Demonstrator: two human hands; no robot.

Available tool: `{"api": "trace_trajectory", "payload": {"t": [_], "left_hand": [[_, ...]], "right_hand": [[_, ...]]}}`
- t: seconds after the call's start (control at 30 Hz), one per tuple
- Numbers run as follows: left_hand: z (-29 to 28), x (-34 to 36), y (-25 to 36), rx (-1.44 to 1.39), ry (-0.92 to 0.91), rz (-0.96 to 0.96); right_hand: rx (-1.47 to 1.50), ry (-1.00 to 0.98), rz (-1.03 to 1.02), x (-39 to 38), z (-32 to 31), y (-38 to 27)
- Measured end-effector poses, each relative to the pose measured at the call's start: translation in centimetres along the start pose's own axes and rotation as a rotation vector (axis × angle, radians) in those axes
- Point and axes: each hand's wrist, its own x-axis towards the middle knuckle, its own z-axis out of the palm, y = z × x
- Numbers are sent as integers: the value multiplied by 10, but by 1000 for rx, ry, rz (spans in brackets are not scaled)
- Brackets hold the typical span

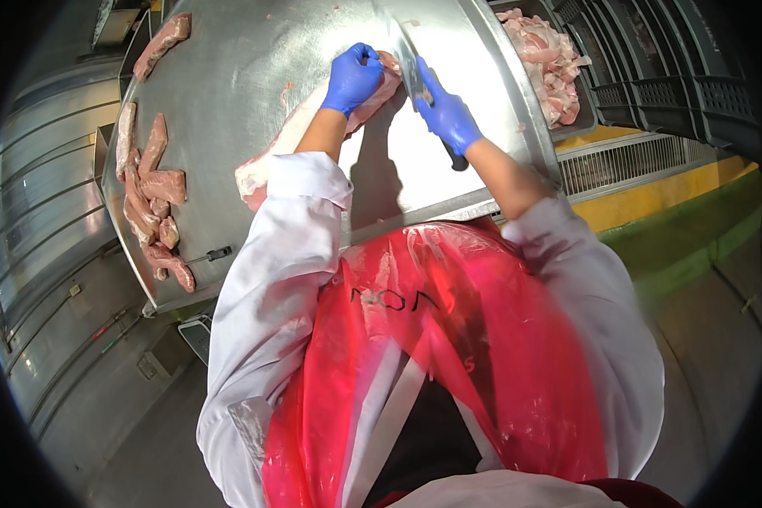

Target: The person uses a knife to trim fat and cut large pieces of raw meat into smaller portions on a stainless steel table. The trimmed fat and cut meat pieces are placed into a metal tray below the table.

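A long, pale pink slab of raw meat (296,129) lies slantwise on the steel table (229,51). My left hand (353,80), in a blue glove, is closed over its far part, fingers curled near the end. In my right hand (450,118), also gloved in blue, is a knife (407,63) with a wide blade and a dark handle. That index finger stretches along the knife toward the blade. The blade stands right beside the meat's far end; whether it touches the meat I cannot tell.
Several strips of meat (157,184) lie along the table's left side, with another strip (162,44) farther back. A grey tub (577,127) of pale trimmings (550,63) stands beyond the right edge, next to dark plastic crates (669,68). A small dark-handled tool (218,253) lies near the front left.
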Motion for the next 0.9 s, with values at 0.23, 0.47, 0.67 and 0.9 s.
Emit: {"api": "trace_trajectory", "payload": {"t": [0.23, 0.47, 0.67, 0.9], "left_hand": [[-6, 6, 1, -6, -55, 38], [-17, 23, -14, -8, -49, -14], [-22, 30, 10, 105, -47, 30], [-49, 34, -30, -331, -26, -174]], "right_hand": [[-97, -52, -34, 20, 3, -6], [97, -110, -175, -30, 14, 18], [-14, -117, -85, 58, 21, -24], [115, -229, -136, -43, 26, -4]]}}
